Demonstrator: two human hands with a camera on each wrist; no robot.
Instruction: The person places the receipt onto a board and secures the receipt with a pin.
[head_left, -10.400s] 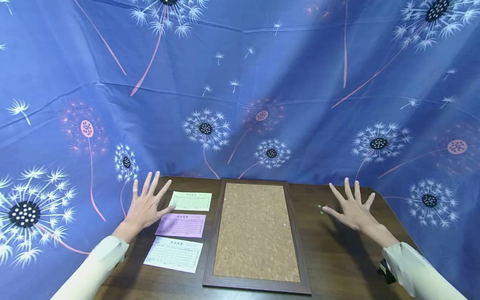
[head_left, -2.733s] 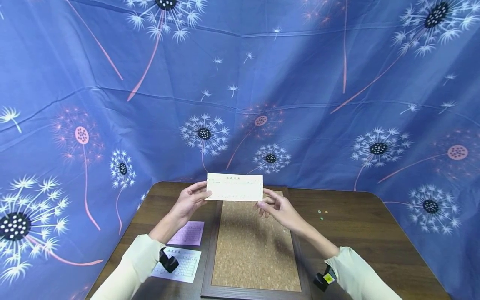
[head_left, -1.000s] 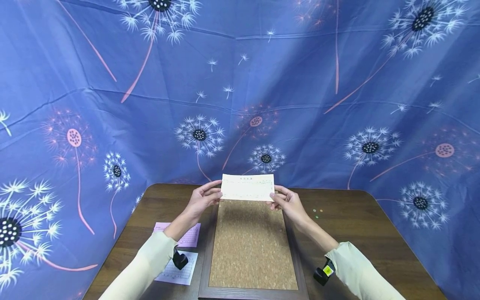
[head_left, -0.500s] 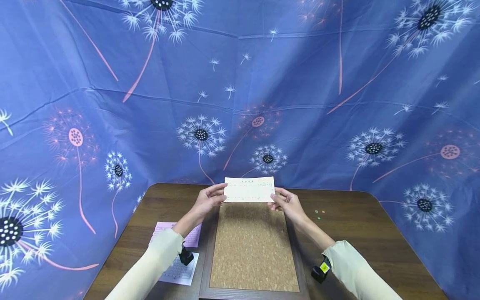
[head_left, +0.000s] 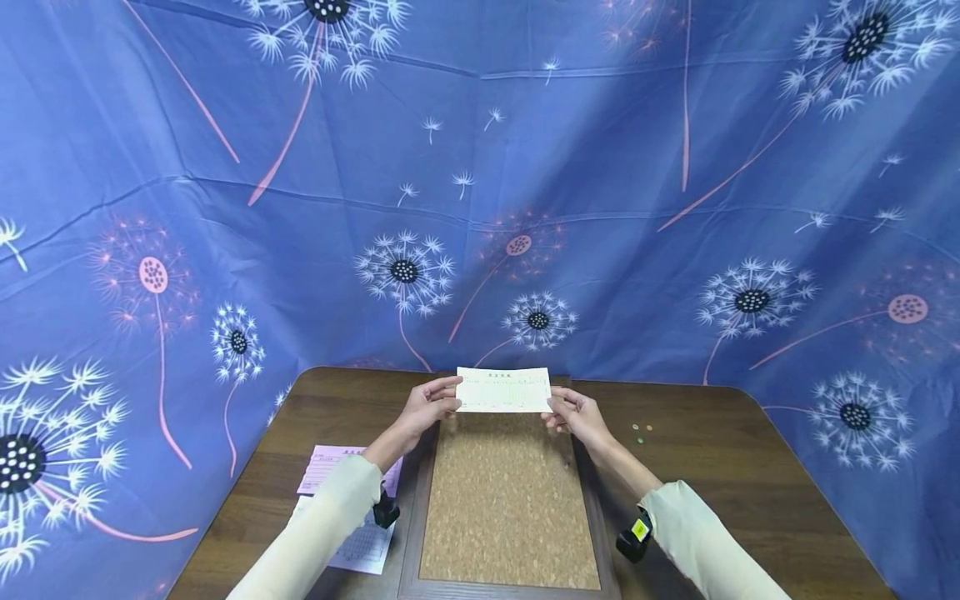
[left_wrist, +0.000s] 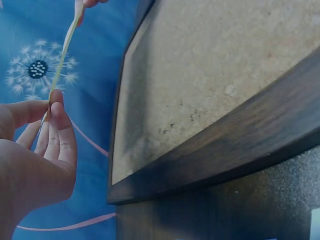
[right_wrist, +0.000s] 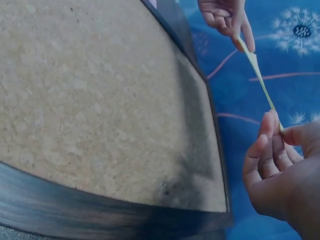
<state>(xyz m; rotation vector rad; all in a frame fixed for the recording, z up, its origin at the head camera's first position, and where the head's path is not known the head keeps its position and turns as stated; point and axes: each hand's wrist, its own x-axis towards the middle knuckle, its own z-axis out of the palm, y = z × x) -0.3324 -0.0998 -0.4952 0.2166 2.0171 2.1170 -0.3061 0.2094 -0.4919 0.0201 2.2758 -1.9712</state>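
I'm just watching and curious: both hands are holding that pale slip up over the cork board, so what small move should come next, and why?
Probably lower the pale slip flat onto the far end of the cork board. The left hand and right hand pinch its two ends, and the wrist views show it held above the cork, not touching. The small pins lie apart on the table, to the right.

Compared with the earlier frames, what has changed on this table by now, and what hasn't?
The yellow slip left its place at the far end of the paper row; the left hand and right hand, once spread open above the table, now pinch its two ends and have lowered it toward the far end of the cork board. The pink slip, white slip and pins stayed put.
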